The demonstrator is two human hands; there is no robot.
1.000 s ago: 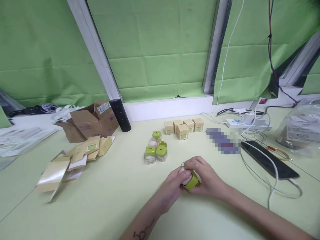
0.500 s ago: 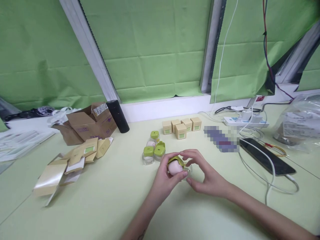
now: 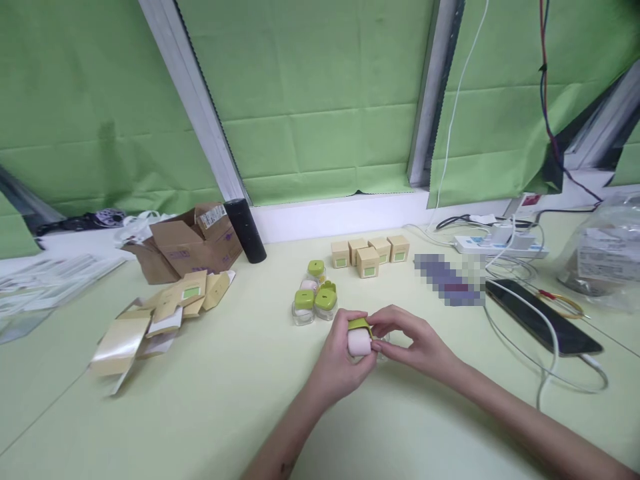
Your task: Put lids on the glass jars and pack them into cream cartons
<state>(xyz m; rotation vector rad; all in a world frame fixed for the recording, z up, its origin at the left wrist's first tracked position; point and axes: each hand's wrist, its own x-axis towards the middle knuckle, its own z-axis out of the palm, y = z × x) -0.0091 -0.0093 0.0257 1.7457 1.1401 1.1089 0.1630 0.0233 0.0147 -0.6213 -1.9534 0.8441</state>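
Observation:
My left hand (image 3: 334, 363) is wrapped round a small, pale pink, rounded case (image 3: 359, 343) with a green cover (image 3: 358, 325) on its upper part. From the right, my right hand (image 3: 419, 341) pinches the edge of that cover with thumb and fingers. Partly hidden below the right fingers, a clear container (image 3: 383, 355) rests on the table. Just beyond my left hand stand a clear container with a square green lid (image 3: 303, 300) and another with a green lid (image 3: 326, 298). Behind them are a pink-topped piece (image 3: 309, 285) and a further green-lidded container (image 3: 315, 268).
Several small tan boxes (image 3: 368, 262) stand at the back. Flattened box pieces (image 3: 120, 343), an opened carton (image 3: 195, 250) and a black cylinder (image 3: 245, 230) are on the left. To the right lie a phone (image 3: 545, 319), white cables (image 3: 553, 340), a power strip (image 3: 463, 245) and a plastic bag (image 3: 607, 253).
My right fingers, spread wider before, have closed on the green cover's edge. The pink case has turned in my left hand. The whole view has shifted slightly.

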